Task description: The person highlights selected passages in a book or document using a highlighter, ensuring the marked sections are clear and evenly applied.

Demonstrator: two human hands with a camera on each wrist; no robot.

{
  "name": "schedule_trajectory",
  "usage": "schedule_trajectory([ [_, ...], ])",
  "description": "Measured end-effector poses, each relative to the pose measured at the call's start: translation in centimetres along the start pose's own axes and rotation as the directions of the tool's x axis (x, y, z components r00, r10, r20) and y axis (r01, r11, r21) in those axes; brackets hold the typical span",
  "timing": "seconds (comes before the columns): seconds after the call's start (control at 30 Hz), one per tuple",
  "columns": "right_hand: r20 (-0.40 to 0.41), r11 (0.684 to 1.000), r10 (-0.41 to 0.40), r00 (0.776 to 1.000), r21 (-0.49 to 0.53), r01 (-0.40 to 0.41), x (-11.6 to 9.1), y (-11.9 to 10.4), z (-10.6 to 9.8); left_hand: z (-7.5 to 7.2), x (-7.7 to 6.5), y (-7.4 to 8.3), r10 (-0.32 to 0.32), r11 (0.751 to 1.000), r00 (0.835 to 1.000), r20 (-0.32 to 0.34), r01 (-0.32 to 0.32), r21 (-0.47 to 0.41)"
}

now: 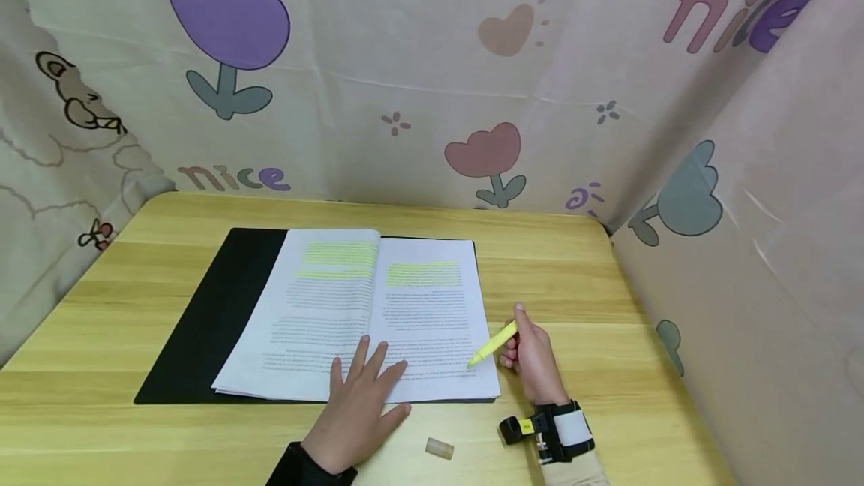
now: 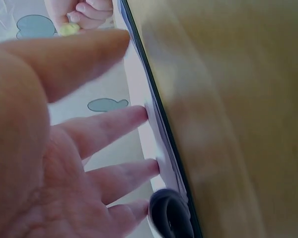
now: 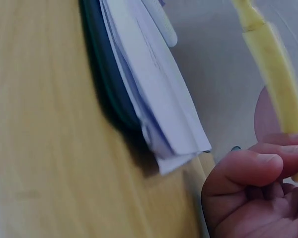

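Observation:
A printed booklet of white pages (image 1: 320,306) lies spread on a black cover (image 1: 202,336), with bands of yellow highlighting near the top of both pages. My left hand (image 1: 361,415) rests with fingers spread on the lower edge of the pages; in the left wrist view its fingertips meet the paper. To the right of the booklet, my right hand (image 1: 533,362) pinches an uncapped yellow highlighter (image 1: 494,343). The tip of the highlighter points left and overlaps the lower right of the right page. The right wrist view has the highlighter (image 3: 278,74) between thumb and fingers.
A small translucent cap (image 1: 439,448) lies on the wooden table (image 1: 553,261), between the two hands near the front. Printed cloth (image 1: 405,36) hangs behind the table and along both sides. A black wrist camera (image 1: 516,430) juts out from the right wrist.

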State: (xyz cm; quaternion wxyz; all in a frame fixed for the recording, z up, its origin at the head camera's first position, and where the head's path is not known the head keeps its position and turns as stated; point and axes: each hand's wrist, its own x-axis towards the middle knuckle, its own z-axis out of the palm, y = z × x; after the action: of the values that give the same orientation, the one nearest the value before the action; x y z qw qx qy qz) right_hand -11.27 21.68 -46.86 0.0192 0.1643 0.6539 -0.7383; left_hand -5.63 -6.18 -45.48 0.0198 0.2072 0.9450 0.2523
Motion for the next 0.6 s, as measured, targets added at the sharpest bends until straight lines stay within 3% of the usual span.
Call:
schedule_trajectory([
  [0.33, 0.016, 0.999, 0.001, 1.000, 0.045, -0.001, 0.3, 0.5, 0.6, -0.2, 0.2, -0.2, -0.007, 1.000, 0.999, 0.036, 0.007, -0.004],
  [0.6, -0.020, 0.988, -0.143, 0.989, 0.059, 0.144, 0.6, 0.7, 1.1, -0.1, 0.1, -0.2, 0.000, 1.000, 0.999, 0.044, -0.001, 0.027],
])
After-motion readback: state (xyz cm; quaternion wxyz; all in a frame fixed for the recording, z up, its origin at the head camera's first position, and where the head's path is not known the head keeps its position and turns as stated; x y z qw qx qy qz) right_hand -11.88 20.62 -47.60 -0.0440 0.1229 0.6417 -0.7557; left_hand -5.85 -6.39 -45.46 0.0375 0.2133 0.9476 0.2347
